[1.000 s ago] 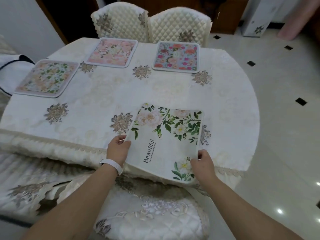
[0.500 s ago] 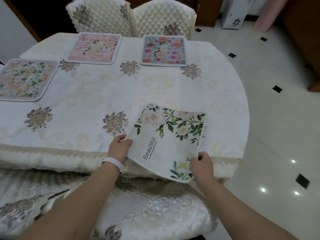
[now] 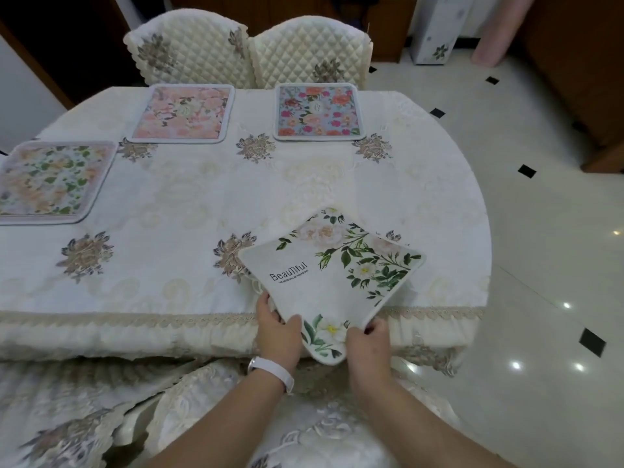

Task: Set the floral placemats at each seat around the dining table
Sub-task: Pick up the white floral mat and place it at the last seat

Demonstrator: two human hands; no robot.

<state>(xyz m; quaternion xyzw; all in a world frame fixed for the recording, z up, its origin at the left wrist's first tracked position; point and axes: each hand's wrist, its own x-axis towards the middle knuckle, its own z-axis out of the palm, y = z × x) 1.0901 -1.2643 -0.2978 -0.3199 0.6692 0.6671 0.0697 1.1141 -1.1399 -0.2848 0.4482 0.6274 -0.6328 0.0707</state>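
A white placemat (image 3: 332,275) with green leaves, pale flowers and the word "Beautiful" sits turned like a diamond at the near right edge of the dining table (image 3: 189,204). Its near corner hangs over the edge. My left hand (image 3: 277,329) grips the near left side of that corner, and my right hand (image 3: 368,342) pinches the near right side. Three other floral placemats lie flat: a pink one (image 3: 184,113) and a blue one (image 3: 317,111) at the far side, a green-and-peach one (image 3: 50,182) at the left.
Two quilted cream chairs (image 3: 250,49) stand behind the far placemats. A cream embroidered chair seat (image 3: 304,430) is below my arms, another cushion (image 3: 67,417) to its left. White tiled floor (image 3: 526,265) with black diamonds lies to the right, a wooden cabinet (image 3: 580,76) beyond.
The white placemat has rotated from nearly square to the table edge into a diamond. Both hands have slid together to its near corner. The view has shifted slightly.
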